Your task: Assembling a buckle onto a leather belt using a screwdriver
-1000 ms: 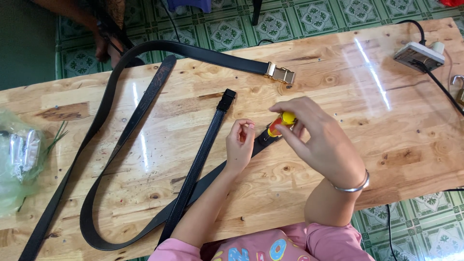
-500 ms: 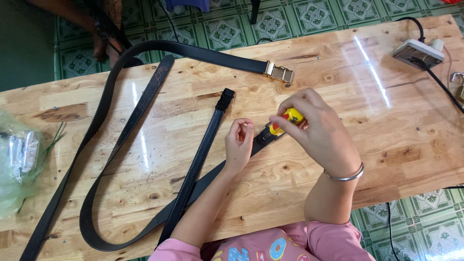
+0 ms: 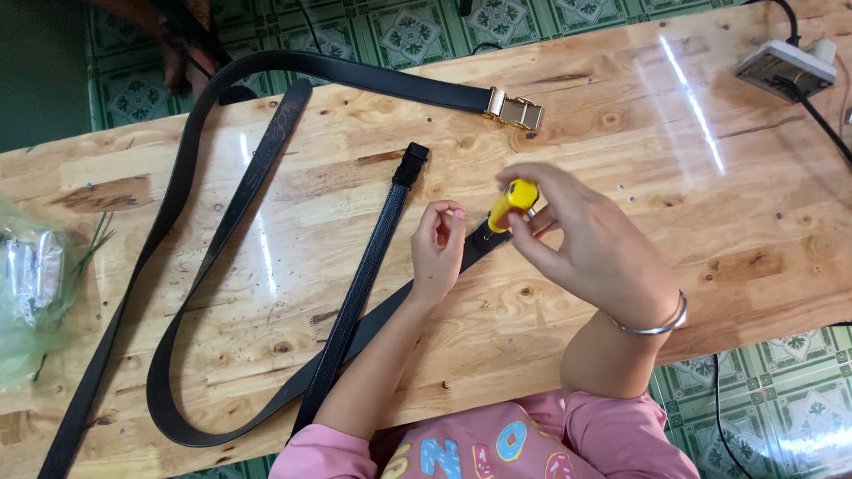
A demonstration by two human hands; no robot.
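Your right hand [image 3: 590,253] pinches a yellow-handled screwdriver [image 3: 508,204] upright over the black belt [image 3: 355,293] end, while your left hand [image 3: 439,248] rests half-curled beside it, holding nothing.

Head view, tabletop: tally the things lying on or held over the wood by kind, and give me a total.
Black belts: 3
Yellow-handled tool: 1
White power strip: 1
Clear plastic bag: 1
Total: 6

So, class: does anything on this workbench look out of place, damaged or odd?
Nothing looks damaged or spilled. The long black belt trails off the wooden table's far edge, and the right hand holds a yellow-handled tool on another strap's end.
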